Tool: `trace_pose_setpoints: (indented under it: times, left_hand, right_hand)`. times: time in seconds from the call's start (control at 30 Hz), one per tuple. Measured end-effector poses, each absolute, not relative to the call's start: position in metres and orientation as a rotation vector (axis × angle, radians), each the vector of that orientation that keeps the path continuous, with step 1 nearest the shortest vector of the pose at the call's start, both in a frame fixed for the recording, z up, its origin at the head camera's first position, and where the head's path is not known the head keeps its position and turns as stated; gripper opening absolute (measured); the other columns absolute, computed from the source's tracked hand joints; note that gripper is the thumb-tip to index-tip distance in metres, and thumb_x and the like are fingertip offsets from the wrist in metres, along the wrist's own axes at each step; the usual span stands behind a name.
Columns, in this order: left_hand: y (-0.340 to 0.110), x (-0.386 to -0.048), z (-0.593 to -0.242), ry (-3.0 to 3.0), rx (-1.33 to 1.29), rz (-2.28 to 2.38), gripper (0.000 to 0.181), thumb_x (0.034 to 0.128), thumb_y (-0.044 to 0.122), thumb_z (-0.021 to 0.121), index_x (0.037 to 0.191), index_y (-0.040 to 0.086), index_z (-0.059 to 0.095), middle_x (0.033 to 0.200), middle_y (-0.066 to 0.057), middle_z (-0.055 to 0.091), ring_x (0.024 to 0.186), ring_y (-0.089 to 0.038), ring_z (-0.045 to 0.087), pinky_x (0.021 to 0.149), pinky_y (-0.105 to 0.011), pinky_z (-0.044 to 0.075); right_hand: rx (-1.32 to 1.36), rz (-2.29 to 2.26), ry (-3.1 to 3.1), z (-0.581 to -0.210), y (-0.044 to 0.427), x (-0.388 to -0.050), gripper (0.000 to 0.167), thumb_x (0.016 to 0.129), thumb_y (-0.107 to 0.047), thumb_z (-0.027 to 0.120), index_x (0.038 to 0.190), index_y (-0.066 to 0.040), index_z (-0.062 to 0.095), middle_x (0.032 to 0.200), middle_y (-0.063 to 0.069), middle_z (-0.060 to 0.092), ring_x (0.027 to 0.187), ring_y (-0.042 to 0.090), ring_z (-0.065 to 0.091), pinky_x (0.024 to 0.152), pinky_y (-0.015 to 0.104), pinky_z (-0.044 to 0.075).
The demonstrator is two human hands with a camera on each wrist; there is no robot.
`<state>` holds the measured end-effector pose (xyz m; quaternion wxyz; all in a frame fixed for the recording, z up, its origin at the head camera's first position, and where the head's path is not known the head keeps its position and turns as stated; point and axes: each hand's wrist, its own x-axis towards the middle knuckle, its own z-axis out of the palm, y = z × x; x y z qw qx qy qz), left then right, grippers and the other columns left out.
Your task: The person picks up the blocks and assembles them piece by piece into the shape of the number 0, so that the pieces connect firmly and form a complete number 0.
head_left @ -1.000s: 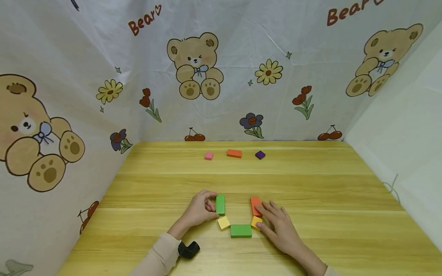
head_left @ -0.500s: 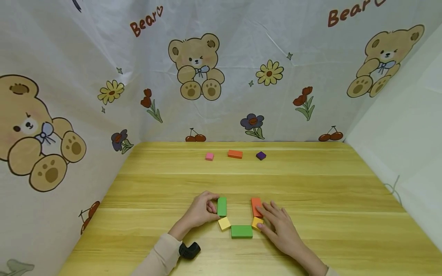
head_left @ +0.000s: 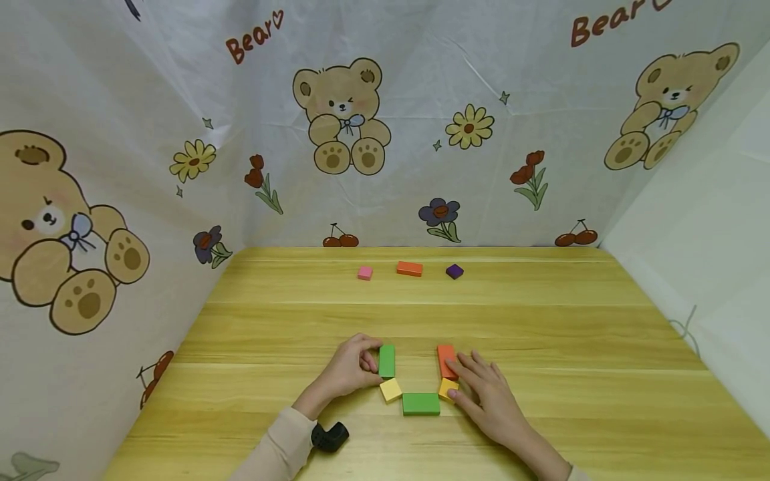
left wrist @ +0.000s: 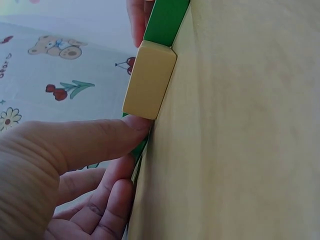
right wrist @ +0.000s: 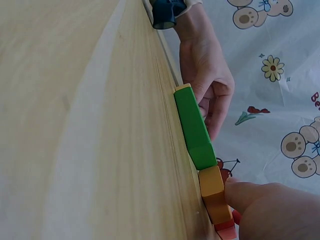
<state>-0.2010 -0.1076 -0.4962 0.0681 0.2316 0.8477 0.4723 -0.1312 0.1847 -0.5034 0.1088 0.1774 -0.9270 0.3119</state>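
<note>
My left hand (head_left: 349, 364) pinches an upright-lying green block (head_left: 387, 361) between thumb and index finger, one at each end. At its near end lies a pale yellow block (head_left: 391, 390), turned at an angle. A second green block (head_left: 421, 404) lies crosswise in front, between the yellow block and an orange-yellow block (head_left: 448, 389). My right hand (head_left: 487, 397) rests with fairly straight fingers, its thumb on the orange-yellow block and its index fingertip on a red-orange block (head_left: 446, 361). In the right wrist view, the thumb touches the orange-yellow block (right wrist: 212, 187). Together the blocks form a U.
Along the table's back lie a pink block (head_left: 365, 273), an orange block (head_left: 410, 269) and a purple block (head_left: 454, 272). A bear-print cloth (head_left: 397, 200) hangs behind and at the left. A black device (head_left: 330, 437) sits at my left wrist.
My left hand has slid the pinched green block slightly nearer, up against the yellow block. The right hand has stayed in place, and the head view has shifted a little.
</note>
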Motion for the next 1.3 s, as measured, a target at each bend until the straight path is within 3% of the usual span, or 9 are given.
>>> trace_pose_setpoints:
  times: [0.4,0.67,0.77,0.83,1.0,1.17,1.3]
  left_hand:
    - [-0.110,-0.199,-0.497,2.527,0.719,1.423,0.068,0.0733,-0.001,0.081,0.135,-0.006,0.053,0.114,-0.011,0.058,0.078,-0.004,0.059,0.071,-0.018,0.053]
    - [-0.115,-0.191,-0.495,2.541,0.713,1.455,0.064,0.0741,-0.009,0.064,0.137,-0.004,0.052,0.125,-0.011,0.056,0.085,-0.009,0.058,0.075,-0.020,0.052]
    - [-0.114,-0.183,-0.494,2.622,0.684,1.476,0.054,0.0796,0.001,0.068,0.133,-0.001,0.058,0.128,-0.010,0.055,0.095,-0.017,0.058,0.082,-0.028,0.053]
    - [-0.111,-0.177,-0.494,2.663,0.659,1.506,0.050,0.0831,0.011,0.073,0.130,0.000,0.060,0.130,-0.013,0.054,0.108,-0.025,0.056,0.090,-0.040,0.051]
    - [-0.105,-0.163,-0.500,2.719,0.642,1.481,0.058,0.0874,0.033,0.073,0.136,0.006,0.057,0.147,-0.018,0.041,0.138,-0.044,0.033,0.102,-0.069,0.035]
    - [-0.100,-0.157,-0.509,2.757,0.634,1.435,0.063,0.0889,0.041,0.070,0.141,0.010,0.053,0.154,-0.017,0.034,0.147,-0.045,0.015,0.104,-0.076,0.024]
    - [-0.097,-0.155,-0.510,2.795,0.663,1.420,0.062,0.0877,0.038,0.071,0.139,0.008,0.055,0.152,-0.018,0.039,0.147,-0.045,0.019,0.110,-0.073,0.018]
  right_hand:
    - [0.522,0.916,-2.726,-0.504,0.185,-0.130,0.050,0.089,-0.029,0.071,0.136,-0.014,0.060,0.141,0.020,0.053,0.137,0.046,0.039,0.105,0.073,0.023]
    - [0.525,0.929,-2.723,-0.503,0.184,-0.130,0.051,0.089,-0.030,0.070,0.136,-0.014,0.059,0.141,0.021,0.053,0.137,0.046,0.039,0.105,0.073,0.022]
    - [0.527,0.922,-2.723,-0.502,0.184,-0.130,0.050,0.089,-0.029,0.070,0.136,-0.013,0.060,0.141,0.021,0.053,0.137,0.046,0.039,0.105,0.073,0.023]
    - [0.531,0.913,-2.716,-0.501,0.184,-0.130,0.050,0.089,-0.028,0.071,0.135,-0.013,0.060,0.140,0.021,0.054,0.136,0.046,0.039,0.105,0.073,0.023]
    - [0.544,0.889,-2.694,-0.500,0.184,-0.130,0.049,0.088,-0.027,0.071,0.133,-0.012,0.061,0.139,0.021,0.055,0.135,0.048,0.041,0.103,0.073,0.025]
    - [0.537,0.896,-2.711,-0.500,0.184,-0.130,0.049,0.089,-0.028,0.071,0.134,-0.012,0.061,0.140,0.021,0.054,0.136,0.047,0.040,0.104,0.073,0.024]
    - [0.535,0.903,-2.718,-0.501,0.185,-0.131,0.049,0.089,-0.028,0.071,0.134,-0.012,0.061,0.140,0.021,0.054,0.136,0.046,0.039,0.105,0.073,0.024]
